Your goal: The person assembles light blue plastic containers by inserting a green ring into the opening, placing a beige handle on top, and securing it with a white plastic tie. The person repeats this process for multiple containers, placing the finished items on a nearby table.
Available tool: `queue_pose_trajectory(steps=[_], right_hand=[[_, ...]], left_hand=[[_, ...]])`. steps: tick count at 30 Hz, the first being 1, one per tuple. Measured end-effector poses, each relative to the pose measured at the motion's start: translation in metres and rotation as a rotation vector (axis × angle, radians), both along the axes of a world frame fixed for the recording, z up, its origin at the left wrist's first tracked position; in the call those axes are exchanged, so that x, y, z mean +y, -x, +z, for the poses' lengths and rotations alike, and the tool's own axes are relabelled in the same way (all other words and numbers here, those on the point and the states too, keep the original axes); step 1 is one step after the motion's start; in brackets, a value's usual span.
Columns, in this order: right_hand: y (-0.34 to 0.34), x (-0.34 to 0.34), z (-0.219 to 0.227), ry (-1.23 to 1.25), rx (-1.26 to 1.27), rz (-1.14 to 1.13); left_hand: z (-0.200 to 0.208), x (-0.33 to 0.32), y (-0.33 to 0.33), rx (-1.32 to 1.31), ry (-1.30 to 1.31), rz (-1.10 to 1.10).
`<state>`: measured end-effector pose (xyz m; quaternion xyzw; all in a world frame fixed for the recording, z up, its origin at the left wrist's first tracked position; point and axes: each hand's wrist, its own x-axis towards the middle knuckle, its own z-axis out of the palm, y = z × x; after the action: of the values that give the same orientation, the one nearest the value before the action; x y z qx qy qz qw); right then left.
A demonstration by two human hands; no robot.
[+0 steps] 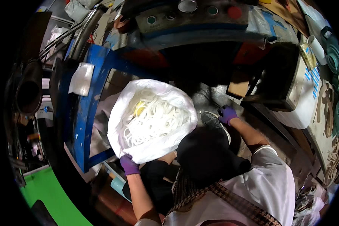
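Note:
A large white sack (154, 152) stands with its mouth wide, full of white rings (165, 116) and a small yellow piece (139, 108). My left hand (129, 164), in a purple glove, grips the sack's near left rim. Low by the floor, right of the sack, is my right hand (227, 114), also purple-gloved. Its fingers look curled, and a thin dark line runs off beside them; what they hold cannot be made out. Close to it are a dark shoe (211, 119) and a thin white loop (226, 132). Black-clad knee (213, 154) shows between my arms.
A machine panel (196, 19) with round buttons spans the far side. Left of the sack rises a blue metal frame (87, 116). To the right stand a cabinet (290, 90) and a bench (318, 139) with beige straps (327, 109). A green surface (51, 196) lies at lower left.

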<state>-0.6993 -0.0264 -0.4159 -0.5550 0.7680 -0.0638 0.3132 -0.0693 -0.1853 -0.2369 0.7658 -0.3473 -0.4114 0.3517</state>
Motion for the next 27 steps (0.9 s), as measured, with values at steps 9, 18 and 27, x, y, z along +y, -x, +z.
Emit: queue_pose_trajectory(steps=[9, 18, 27], right_hand=[[0.024, -0.177, 0.183, 0.024, -0.826, -0.215], [-0.025, -0.222, 0.211, 0.037, -0.347, 0.155], [0.044, -0.175, 0.296, -0.064, -0.339, 0.115]], left_hand=[[-0.003, -0.024, 0.126, 0.376, -0.003, 0.094], [-0.093, -0.057, 0.129, 0.232, 0.034, 0.013], [0.032, -0.028, 0.274, 0.389, 0.325, -0.194]])
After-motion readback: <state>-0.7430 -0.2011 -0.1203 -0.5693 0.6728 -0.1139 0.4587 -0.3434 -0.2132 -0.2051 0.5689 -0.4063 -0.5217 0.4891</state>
